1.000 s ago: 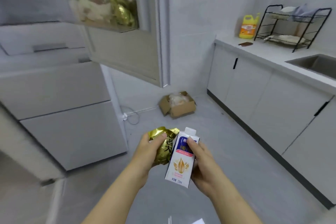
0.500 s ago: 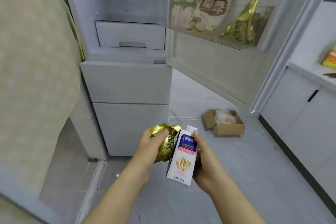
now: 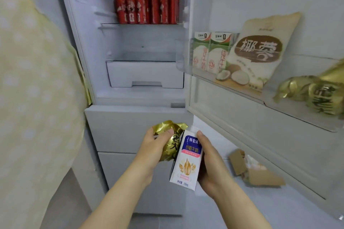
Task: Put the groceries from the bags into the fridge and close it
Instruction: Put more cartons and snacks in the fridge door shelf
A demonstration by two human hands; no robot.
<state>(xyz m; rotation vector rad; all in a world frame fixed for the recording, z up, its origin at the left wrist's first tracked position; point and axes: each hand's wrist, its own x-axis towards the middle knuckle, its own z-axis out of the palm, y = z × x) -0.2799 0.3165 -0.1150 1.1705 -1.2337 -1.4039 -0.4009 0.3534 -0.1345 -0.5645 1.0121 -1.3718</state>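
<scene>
My left hand [image 3: 151, 149] grips a crumpled gold foil packet [image 3: 170, 142] and my right hand [image 3: 210, 161] holds a white milk carton [image 3: 187, 161] with a blue label, both low in front of the open fridge [image 3: 141, 96]. Inside, red cans [image 3: 147, 10] fill an upper shelf above a bare glass shelf [image 3: 141, 55] and a white drawer [image 3: 145, 74]. The open door [image 3: 260, 135] swings to the right. Its clear bin [image 3: 242, 87] carries two green-and-white cartons [image 3: 210, 52], a beige snack bag [image 3: 258, 52] and a gold packet [image 3: 314, 93].
A yellow dotted curtain [image 3: 35, 98] hangs close on the left. A cardboard box [image 3: 251, 171] lies on the grey floor below the open door. Closed lower fridge drawers [image 3: 119, 130] sit just beyond my hands.
My view has swung left and up from the kitchen counter to the fridge interior, and I am closer to it. Both hands still hold the same items at the same height.
</scene>
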